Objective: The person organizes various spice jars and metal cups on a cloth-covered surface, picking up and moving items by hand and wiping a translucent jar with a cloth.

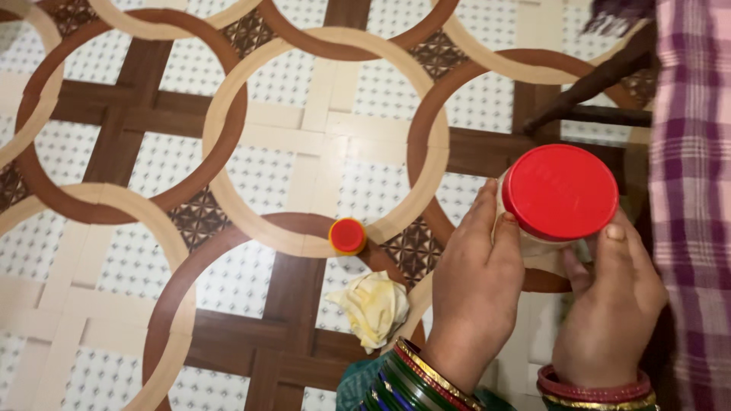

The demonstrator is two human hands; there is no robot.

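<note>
Both hands hold a pale jar with a wide red lid at the right of the head view. My left hand wraps the jar's left side, fingers up against the lid's edge. My right hand cups the jar from below and right, its thumb resting at the lid's lower rim. The jar's body is mostly hidden behind the lid and fingers. Bangles circle both wrists.
A small bottle with a red cap and yellow rim stands on the patterned floor. A crumpled yellow cloth lies just below it. Dark wooden furniture legs and a purple checked cloth fill the right edge.
</note>
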